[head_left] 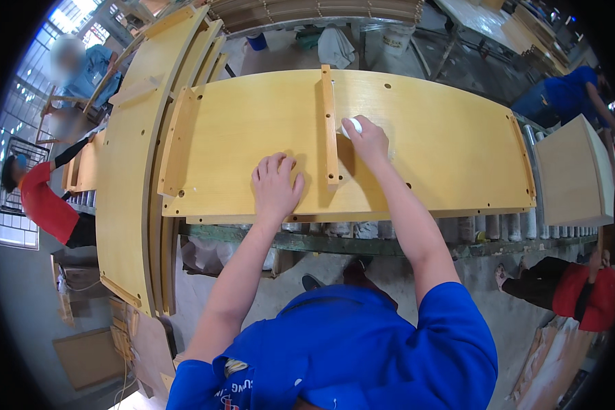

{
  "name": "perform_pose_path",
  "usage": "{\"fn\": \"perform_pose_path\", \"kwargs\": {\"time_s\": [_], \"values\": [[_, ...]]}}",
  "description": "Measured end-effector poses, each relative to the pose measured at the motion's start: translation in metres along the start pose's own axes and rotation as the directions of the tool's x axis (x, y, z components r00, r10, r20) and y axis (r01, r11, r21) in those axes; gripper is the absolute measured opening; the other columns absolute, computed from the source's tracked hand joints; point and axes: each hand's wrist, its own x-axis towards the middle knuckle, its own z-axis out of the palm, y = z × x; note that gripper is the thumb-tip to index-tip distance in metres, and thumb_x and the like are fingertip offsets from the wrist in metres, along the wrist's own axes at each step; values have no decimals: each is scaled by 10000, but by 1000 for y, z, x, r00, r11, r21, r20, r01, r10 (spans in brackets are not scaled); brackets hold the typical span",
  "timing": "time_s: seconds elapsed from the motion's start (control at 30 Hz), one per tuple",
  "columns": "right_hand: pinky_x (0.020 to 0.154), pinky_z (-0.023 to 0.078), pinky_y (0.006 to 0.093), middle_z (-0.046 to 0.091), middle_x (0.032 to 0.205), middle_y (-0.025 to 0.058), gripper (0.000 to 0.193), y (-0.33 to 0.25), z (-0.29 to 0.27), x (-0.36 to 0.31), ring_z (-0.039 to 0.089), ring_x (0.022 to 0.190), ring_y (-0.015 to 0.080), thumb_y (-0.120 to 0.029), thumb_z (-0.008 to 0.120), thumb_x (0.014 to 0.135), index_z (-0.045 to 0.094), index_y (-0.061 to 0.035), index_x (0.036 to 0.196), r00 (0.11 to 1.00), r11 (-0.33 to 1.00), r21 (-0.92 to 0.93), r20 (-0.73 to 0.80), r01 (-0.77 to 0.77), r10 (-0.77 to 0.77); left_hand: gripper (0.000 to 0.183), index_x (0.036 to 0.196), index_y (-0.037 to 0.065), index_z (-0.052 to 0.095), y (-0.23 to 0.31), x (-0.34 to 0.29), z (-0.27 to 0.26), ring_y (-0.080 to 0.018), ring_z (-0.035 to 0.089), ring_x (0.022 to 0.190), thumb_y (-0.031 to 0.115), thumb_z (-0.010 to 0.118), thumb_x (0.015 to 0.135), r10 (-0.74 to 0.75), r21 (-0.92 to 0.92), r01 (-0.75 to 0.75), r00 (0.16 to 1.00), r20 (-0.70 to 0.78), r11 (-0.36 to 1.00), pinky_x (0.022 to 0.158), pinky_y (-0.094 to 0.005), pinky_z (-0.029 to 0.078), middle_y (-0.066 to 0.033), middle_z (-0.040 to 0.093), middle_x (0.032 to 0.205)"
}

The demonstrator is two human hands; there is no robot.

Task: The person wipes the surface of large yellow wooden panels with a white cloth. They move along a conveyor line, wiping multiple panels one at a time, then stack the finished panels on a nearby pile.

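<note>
A wide yellow wooden panel (253, 123) lies flat in front of me, with drilled holes near its edges. A narrow wooden strip (330, 137) stands across its middle, and similar strips run along the left end (175, 143) and right end (521, 160). My left hand (276, 183) rests on the panel left of the middle strip, fingers spread and holding nothing. Just right of that strip, my right hand (369, 142) is closed on a small white object (350, 128), close against the strip's side. Its exact kind is partly hidden by my fingers.
The panel lies over a roller conveyor (485, 227) with a green rail (280, 242). More long yellow panels (131, 150) stand stacked at the left. A pale box-shaped piece (575, 174) sits on the rollers at the right. Several other people are around, at left and right.
</note>
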Motion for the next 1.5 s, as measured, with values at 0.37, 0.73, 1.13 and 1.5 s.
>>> {"fn": "perform_pose_path", "kwargs": {"time_s": [0.37, 0.73, 1.13, 1.5], "values": [[551, 453, 391, 607, 608, 133, 410, -1, -25, -94, 613, 604, 308, -484, 508, 860, 617, -91, 818, 996, 999, 38, 85, 19, -22, 256, 1004, 100, 557, 2, -1, -2, -268, 449, 1072, 227, 580, 783, 20, 10, -20, 1000, -23, 1000, 926, -409, 324, -75, 516, 1096], [545, 461, 371, 624, 642, 134, 373, -5, -27, -99, 625, 606, 291, -444, 536, 858, 631, -84, 829, 997, 999, -10, 58, 48, -47, 236, 1009, 81, 554, 0, -6, -7, -267, 483, 1025, 121, 593, 781, -2, -152, -18, 992, -126, 988, 870, -384, 388, -81, 528, 1072], [523, 452, 340, 625, 700, 88, 328, 19, -46, -98, 593, 598, 225, -387, 549, 864, 627, -69, 846, 912, 914, 355, 277, 195, -302, 334, 1120, 58, 477, -70, -88, -31, -199, 531, 961, 296, 525, 891, -918, -935, 254, 247, 310, -247, 845, -327, 449, -58, 517, 1081], [582, 366, 248, 487, 886, 65, 377, -68, -86, -11, 446, 692, 117, -120, 461, 860, 397, -44, 1223, 783, -44, 813, 543, -581, -303, 401, 1129, -1, 486, -92, -81, -1, -190, 583, 947, 289, 594, 874, -895, -952, -1, 342, 286, -305, 819, -314, 478, -84, 591, 1060]]}}
